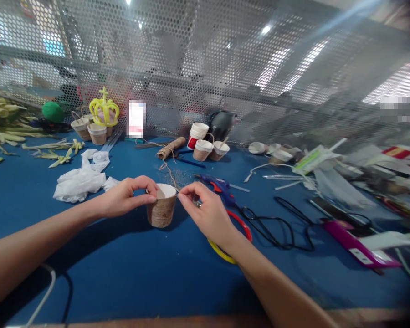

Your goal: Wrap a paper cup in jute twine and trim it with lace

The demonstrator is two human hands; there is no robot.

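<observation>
A small paper cup (161,212), wrapped in brown twine with a white inside, is held upright just above or on the blue table. My left hand (131,197) pinches its rim from the left, thumb outside and fingers at the lip. At the right side of the rim, my right hand (205,207) has thumb and forefinger closed on the twine (172,176). That strand leads back to a twine roll (172,148) lying behind the cup. Beyond my right hand rests a blue glue gun (222,189) with an orange trigger.
White crumpled material (78,182) lies left of the cup. Further back stand several twine-wrapped cups (202,150) and a yellow crown-shaped piece (104,111). A red and yellow ring (222,253), black cable (287,246) and purple power strip (358,243) lie to the right. Perforated metal (177,59) closes the back.
</observation>
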